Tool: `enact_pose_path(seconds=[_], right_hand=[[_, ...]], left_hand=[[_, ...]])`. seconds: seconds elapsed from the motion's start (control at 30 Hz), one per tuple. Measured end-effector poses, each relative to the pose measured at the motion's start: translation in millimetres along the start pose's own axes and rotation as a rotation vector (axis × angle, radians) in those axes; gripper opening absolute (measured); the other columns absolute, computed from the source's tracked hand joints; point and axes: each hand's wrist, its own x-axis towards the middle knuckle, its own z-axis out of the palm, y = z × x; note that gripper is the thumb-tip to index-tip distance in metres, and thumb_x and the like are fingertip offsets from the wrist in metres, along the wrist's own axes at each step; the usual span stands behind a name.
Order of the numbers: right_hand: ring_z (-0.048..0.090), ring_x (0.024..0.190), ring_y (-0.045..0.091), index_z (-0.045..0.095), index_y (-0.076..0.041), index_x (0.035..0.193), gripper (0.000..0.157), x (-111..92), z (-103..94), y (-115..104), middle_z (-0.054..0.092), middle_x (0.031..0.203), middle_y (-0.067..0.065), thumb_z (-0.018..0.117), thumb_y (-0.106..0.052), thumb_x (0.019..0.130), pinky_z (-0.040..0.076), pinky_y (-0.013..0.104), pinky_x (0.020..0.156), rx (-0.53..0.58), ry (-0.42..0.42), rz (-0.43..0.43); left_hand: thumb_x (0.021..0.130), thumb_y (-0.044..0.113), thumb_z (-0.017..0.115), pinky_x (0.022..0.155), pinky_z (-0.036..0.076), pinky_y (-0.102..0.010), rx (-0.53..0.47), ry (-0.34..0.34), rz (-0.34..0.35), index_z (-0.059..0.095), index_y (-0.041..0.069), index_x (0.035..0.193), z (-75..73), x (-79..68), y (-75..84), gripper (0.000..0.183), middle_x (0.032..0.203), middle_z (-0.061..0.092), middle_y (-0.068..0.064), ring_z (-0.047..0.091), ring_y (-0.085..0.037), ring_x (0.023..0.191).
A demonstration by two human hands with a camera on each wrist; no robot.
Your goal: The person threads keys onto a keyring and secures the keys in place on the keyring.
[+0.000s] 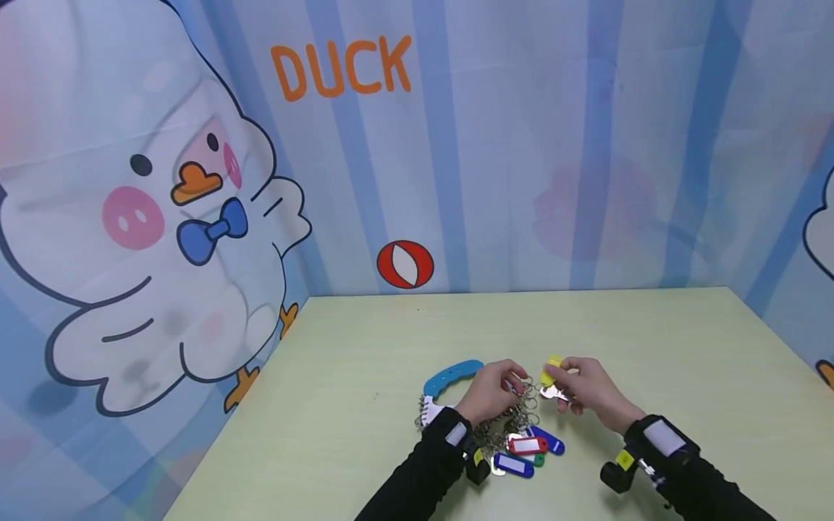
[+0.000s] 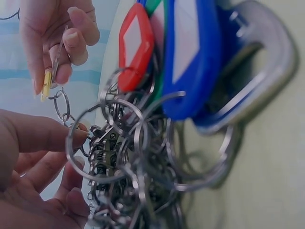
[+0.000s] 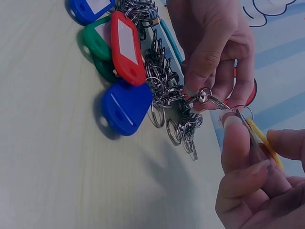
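My right hand (image 1: 589,391) pinches a yellow key tag (image 1: 554,367) and a silver key (image 1: 554,392) by thumb and fingers. Facing it, my left hand (image 1: 491,391) pinches a metal swivel clasp (image 3: 204,95), whose split ring (image 3: 245,112) links to the yellow tag. Beneath the left hand lies a heap of metal clasps and rings (image 2: 124,157). Red (image 1: 528,446), green (image 3: 97,40) and blue key tags (image 1: 515,465) lie at the near side of that heap. Behind the left hand curves a blue handle (image 1: 452,374) with a white toothed part (image 1: 430,411), partly hidden by the wrist.
Everything lies on a pale yellow-green table (image 1: 326,434). A blue striped curtain (image 1: 508,145) with a printed duck (image 1: 215,289) hangs behind and beside it. Both wrists wear black straps with small cameras (image 1: 617,476). A steel carabiner-like loop (image 2: 281,52) shows close in the left wrist view.
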Motion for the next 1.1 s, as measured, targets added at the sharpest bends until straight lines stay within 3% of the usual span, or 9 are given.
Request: enact_pose_path(seconds=[0.5,0.73,1.1], right_hand=[[0.057,0.049,0.011,0.052,0.0,0.097,0.031,1.6,-1.4,2.2,0.067,0.07,0.005,0.051,-0.031,0.1,0.038,0.023,0.044,-0.01,0.017,0.008],[0.056,0.047,0.01,0.051,0.001,0.097,0.031,0.9,-1.3,1.3,0.064,0.066,0.003,0.051,-0.03,0.1,0.035,0.021,0.043,-0.013,0.008,0.007],[0.053,0.046,0.01,0.051,0.0,0.098,0.031,0.6,-0.6,0.1,0.063,0.065,0.002,0.049,-0.031,0.101,0.033,0.021,0.043,-0.032,0.01,0.018]], left_hand=[[0.079,-0.009,0.066,0.06,0.042,-0.016,-0.021,0.003,-0.034,0.064,0.003,0.109,-1.2,-0.2,2.2,0.032,0.088,0.07,-0.01,0.052,-0.003,0.067],[0.078,-0.009,0.065,0.059,0.041,-0.015,0.026,0.005,0.015,0.064,0.0,0.109,-2.4,-0.2,3.8,0.032,0.088,0.07,-0.013,0.051,0.0,0.065],[0.079,-0.009,0.065,0.062,0.042,-0.015,0.023,0.008,0.004,0.065,0.0,0.109,-3.0,-0.7,4.4,0.031,0.089,0.07,-0.014,0.052,-0.001,0.067]])
